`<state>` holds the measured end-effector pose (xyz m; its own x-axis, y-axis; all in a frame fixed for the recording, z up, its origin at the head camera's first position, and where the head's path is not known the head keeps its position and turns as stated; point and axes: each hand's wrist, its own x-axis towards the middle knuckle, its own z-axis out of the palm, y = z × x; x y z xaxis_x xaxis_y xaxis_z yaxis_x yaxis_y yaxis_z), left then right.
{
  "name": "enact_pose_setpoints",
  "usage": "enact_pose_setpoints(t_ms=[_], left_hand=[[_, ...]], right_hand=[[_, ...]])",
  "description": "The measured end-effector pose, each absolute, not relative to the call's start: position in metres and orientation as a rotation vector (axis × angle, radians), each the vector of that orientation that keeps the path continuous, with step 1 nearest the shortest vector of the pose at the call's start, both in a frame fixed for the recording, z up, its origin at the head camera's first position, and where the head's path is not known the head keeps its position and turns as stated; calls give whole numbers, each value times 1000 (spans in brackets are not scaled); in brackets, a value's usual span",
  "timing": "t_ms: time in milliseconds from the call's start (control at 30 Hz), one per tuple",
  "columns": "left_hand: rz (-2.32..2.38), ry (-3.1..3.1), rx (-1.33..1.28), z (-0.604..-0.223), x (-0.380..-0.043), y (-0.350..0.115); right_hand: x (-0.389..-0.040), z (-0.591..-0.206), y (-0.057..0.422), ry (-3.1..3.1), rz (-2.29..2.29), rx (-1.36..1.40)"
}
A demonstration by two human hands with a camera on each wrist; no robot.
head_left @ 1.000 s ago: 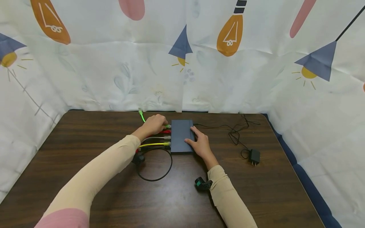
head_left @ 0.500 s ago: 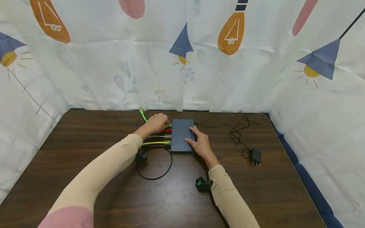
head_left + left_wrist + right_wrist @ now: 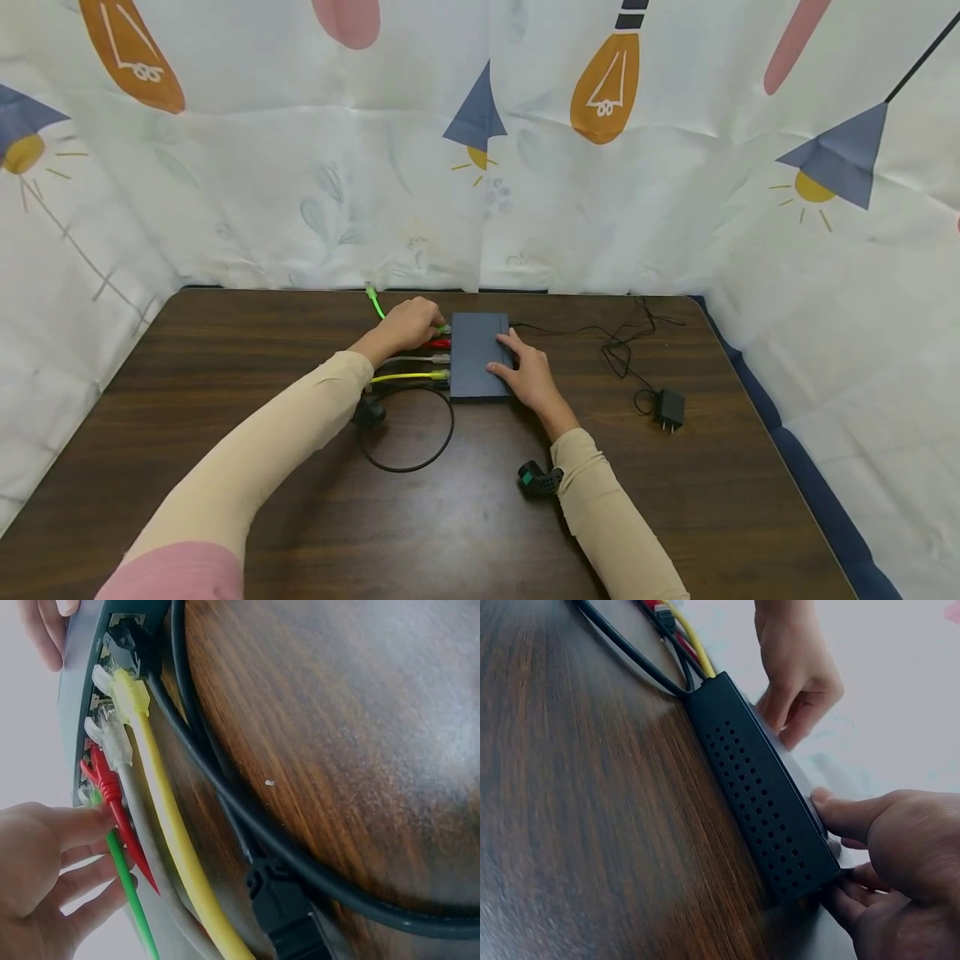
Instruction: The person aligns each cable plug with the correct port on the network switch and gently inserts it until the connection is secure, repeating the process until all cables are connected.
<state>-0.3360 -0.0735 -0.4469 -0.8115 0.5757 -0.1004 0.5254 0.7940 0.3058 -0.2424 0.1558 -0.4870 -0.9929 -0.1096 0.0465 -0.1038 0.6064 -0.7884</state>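
Observation:
A flat dark grey network switch [image 3: 472,358] lies mid-table in the head view. My right hand [image 3: 528,373] grips its right side, thumb on top and fingers round the far edge. At its left side, my left hand [image 3: 408,323] pinches the green network cable [image 3: 124,874] close behind the plug, which is right at the end port. In the left wrist view, red [image 3: 109,780], grey [image 3: 116,742] and yellow [image 3: 133,697] network cables sit in neighbouring ports. A black plug [image 3: 129,649] fills the port beyond the yellow one. Part of the green plug is hidden by my thumb.
A black cable [image 3: 405,471] loops in front of the switch, and its loose black connector [image 3: 289,907] lies on the table. To the right rest a tangled thin cord [image 3: 618,354] and a black power adapter [image 3: 669,410]. A patterned curtain [image 3: 480,217] stands behind the table.
Both hands hold nearly the same places on the switch and the green cable. The head view shifts only slightly.

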Motion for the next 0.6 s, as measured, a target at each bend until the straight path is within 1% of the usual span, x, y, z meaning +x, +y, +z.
enact_pose_setpoints(t_ms=[300,433,600], left_hand=[[344,2814,829,-445,-337,-74],[293,2796,810,-445,-335,-73],[264,2824,810,-445,-333,-74]], right_hand=[[-246,-487,153,2814,-1333,-168],[-244,-484,153,2874,-1253,-171],[-241,-479,157,2953,-1268,-206]])
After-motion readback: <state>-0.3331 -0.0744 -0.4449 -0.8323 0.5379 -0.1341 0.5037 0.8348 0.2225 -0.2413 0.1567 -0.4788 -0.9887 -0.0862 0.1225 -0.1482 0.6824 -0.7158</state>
